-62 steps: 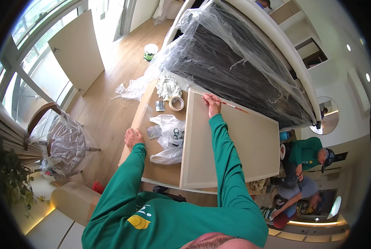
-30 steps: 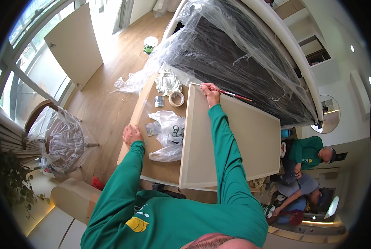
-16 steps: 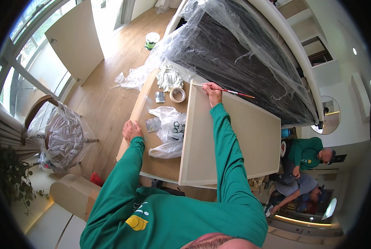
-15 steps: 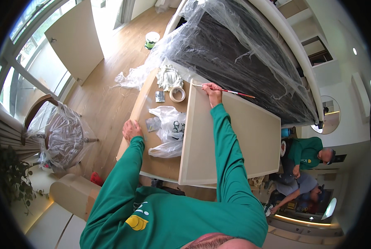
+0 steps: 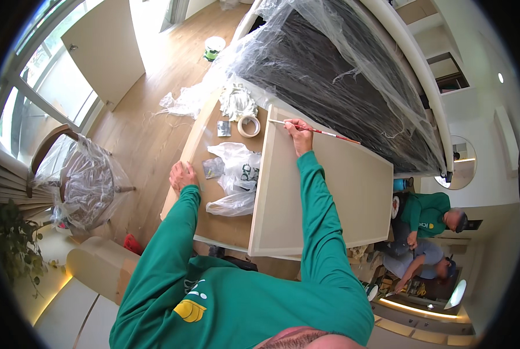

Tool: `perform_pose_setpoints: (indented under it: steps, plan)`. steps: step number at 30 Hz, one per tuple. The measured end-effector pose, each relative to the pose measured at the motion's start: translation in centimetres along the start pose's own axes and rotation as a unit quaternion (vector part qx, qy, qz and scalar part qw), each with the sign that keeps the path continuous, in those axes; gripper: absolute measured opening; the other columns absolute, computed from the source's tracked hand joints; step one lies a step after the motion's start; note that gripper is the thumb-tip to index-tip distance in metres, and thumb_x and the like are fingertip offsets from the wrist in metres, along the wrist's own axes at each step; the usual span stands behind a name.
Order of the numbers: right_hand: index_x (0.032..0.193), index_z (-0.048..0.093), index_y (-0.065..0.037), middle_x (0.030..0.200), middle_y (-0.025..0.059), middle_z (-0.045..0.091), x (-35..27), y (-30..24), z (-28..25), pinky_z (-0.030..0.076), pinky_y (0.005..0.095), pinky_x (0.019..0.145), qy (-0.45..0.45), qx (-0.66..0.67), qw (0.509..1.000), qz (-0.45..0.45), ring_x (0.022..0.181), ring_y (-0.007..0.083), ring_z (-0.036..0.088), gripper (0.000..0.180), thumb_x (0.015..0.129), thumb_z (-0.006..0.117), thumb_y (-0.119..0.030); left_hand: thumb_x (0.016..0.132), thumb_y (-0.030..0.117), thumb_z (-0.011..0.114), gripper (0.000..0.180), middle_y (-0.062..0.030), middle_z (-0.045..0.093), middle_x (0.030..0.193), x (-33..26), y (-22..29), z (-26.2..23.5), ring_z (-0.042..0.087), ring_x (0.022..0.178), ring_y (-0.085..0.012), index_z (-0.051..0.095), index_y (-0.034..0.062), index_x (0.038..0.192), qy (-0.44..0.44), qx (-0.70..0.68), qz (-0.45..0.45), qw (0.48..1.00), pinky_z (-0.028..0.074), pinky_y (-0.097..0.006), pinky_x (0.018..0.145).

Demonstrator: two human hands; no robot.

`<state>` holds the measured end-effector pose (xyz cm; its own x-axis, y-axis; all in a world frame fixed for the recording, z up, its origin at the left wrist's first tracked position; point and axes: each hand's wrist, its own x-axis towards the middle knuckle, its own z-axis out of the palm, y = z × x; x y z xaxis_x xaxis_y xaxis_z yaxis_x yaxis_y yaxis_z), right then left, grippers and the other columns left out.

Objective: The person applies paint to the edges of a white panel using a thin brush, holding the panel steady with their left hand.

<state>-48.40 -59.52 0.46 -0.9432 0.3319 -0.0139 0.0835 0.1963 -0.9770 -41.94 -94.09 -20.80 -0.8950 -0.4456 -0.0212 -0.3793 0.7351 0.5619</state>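
A thin red-and-white paintbrush [image 5: 330,134] is pinched in my right hand [image 5: 299,135], its tip at the far left corner of a beige framed panel [image 5: 330,192]. The panel lies flat over the right part of a brown-topped table [image 5: 213,232]. My left hand [image 5: 183,177] rests on the table's left edge, fingers laid out and holding nothing. Between my hands sit a white plastic bag [image 5: 237,174], a small clear packet [image 5: 213,168], a roll of masking tape [image 5: 249,126], a small silvery square [image 5: 224,128] and crumpled white gloves [image 5: 237,103].
Plastic sheeting [image 5: 330,70] drapes a large dark piece beyond the table. At left stands a plastic-wrapped chair [image 5: 88,180]; a paint bucket [image 5: 214,48] is on the wooden floor. A cabinet door [image 5: 106,55] leans by the window. Two people [image 5: 426,212] work at right.
My right hand has shifted slightly, and the brush tip is a little lower along the panel's left corner. The left hand has slid slightly toward me along the table edge.
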Motion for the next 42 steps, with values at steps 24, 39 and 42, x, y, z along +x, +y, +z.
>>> perform_pose_setpoints:
  steps: [24,39,42]
  plan:
    - [0.098,0.072,0.000,0.079,0.0037,0.071,-6.9,-0.7,-0.9,0.048,0.0216,0.068,-0.058,0.008,0.998,0.002,0.072,0.0075,0.061,0.013,0.091,0.069,-0.011,0.095,0.037,0.057,0.035,-0.0094,0.067,0.116,0.1,0.3,0.2,0.062,0.109,-0.0281,0.065,0.0088,0.115,0.013,0.025,0.009,1.000,0.048,-0.042,0.094]
    - [0.092,0.069,-0.003,0.077,0.0058,0.073,-3.9,-0.5,-0.9,0.044,0.0202,0.058,-0.069,0.035,0.996,0.040,0.063,0.0050,0.057,0.015,0.095,0.068,-0.018,0.095,0.038,0.057,0.037,-0.0103,0.066,0.118,0.1,0.2,0.2,0.061,0.112,-0.0286,0.065,0.0090,0.117,-0.004,0.028,0.000,1.000,0.047,-0.042,0.097]
    - [0.091,0.069,-0.003,0.076,0.0059,0.073,-4.1,-0.5,-1.1,0.044,0.0201,0.057,-0.094,0.031,0.994,0.050,0.062,0.0052,0.057,0.015,0.094,0.070,-0.017,0.096,0.038,0.057,0.037,-0.0100,0.066,0.118,0.2,0.2,0.3,0.061,0.112,-0.0285,0.065,0.0089,0.117,-0.007,0.032,0.001,0.999,0.047,-0.042,0.097]
